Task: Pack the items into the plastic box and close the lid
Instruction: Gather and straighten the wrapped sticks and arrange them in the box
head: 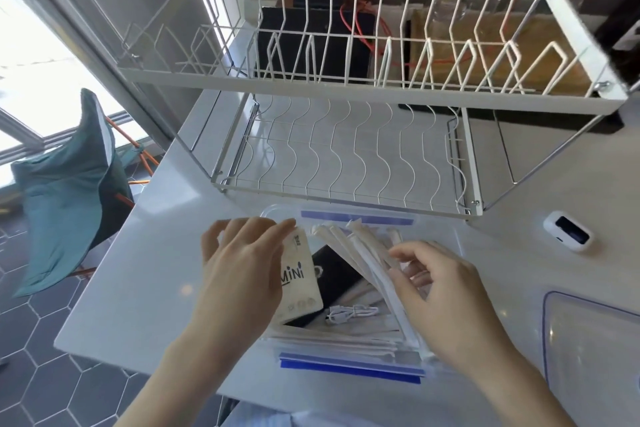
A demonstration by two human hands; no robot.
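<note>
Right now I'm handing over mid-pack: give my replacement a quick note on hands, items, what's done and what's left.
Left hand: holding the tissue pack at the left side of the plastic box.
Right hand: fingers on the paper-wrapped sticks, grip unclear.
In the box: black device, white cable.
Lid: off, on the table to the right.
Left: settle tissues and sticks, fit lid.

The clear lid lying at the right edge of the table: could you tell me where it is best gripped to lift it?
Probably the lid's left long rim, approached from the left by the right hand. It lies flat with that raised edge facing the plastic box; its right side runs out of view.
</note>
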